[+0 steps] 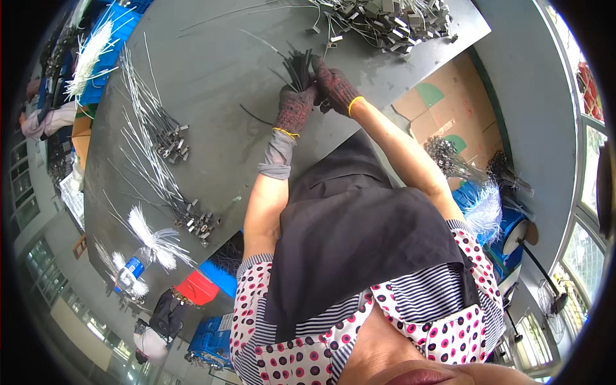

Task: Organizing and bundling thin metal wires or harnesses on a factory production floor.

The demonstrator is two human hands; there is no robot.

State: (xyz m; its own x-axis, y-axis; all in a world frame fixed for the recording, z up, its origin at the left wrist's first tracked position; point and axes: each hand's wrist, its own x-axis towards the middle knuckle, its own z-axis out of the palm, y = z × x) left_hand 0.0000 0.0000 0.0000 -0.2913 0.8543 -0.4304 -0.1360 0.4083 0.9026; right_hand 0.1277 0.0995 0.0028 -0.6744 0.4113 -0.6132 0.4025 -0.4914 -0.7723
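Two dark knitted gloves with yellow cuffs cover the person's hands in the head view, the only one: the left grip [295, 108] is clamped around the lower part of a bundle of dark strands [299, 70], while the right grip [333, 85] is against the bundle's right side, its fingertips too hidden to tell whether they pinch anything. The bundle is held up above the grey table [212, 77], its loose ends fanning out beyond the gloves. Judging by thickness and the fairly straight ends, each strand is light, springy rather than limp, and unlikely to break in handling; together they would probably slide on one another and splay unless squeezed. Low on the bundle, with the whole hand wrapped round, seems the best place to take hold, and the knit of the gloves (rough by the look of it) should help against slipping. One thin dark strand [255, 114] sticks out left of the left grip. As for labels, a clear bottle [144, 255] near the table's left edge wears a blue wrapper [133, 266] with pale marks, too small to read; the brown cardboard [471, 96] at right carries green rounded prints and faint reddish marks. No lettering is legible on the pile of grey blocks [398, 22] at the table's far edge.
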